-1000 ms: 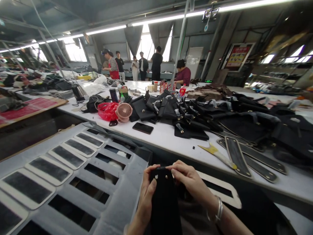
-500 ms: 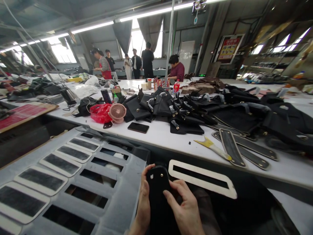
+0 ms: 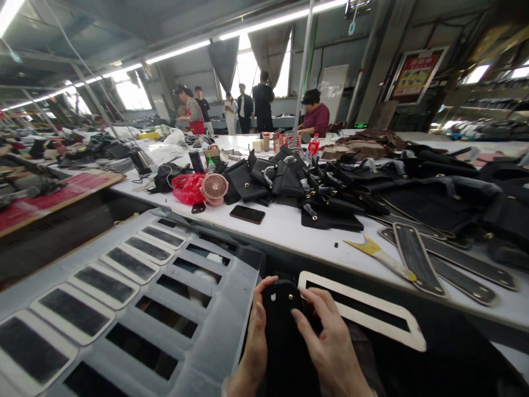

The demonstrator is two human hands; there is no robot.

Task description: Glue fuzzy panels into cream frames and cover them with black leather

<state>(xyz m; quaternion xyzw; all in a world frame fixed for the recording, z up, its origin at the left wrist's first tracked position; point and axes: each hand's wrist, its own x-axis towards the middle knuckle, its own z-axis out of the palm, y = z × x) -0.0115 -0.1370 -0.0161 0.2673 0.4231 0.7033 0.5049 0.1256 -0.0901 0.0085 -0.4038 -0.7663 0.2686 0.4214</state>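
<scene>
A black leather piece (image 3: 284, 336) with a rounded top end stands between my hands at the bottom centre. Near its top it has a small gold stud and a pale mark. My left hand (image 3: 255, 339) is closed along its left edge, fingertips at the top corner. My right hand (image 3: 330, 331) grips the right edge, thumb on the front just below the stud and index finger at the rim. The piece's lower part runs out of view. Just right of it lies a cream rectangular frame (image 3: 372, 317) with a long slot, on black material.
On my left, a grey slotted sheet (image 3: 215, 325) carries several white-bordered dark panels (image 3: 103, 284). Across the white table (image 3: 289, 237) lie a phone (image 3: 247, 214), a pink fan (image 3: 215, 189), black bags (image 3: 285, 176), a yellow-handled tool (image 3: 380, 256) and studded straps (image 3: 418, 259). People are farther back.
The view has swung a little left, so the scene sits farther right. My right thumb and index finger have moved slightly up the leather piece, closer to the stud. My left hand keeps its hold.
</scene>
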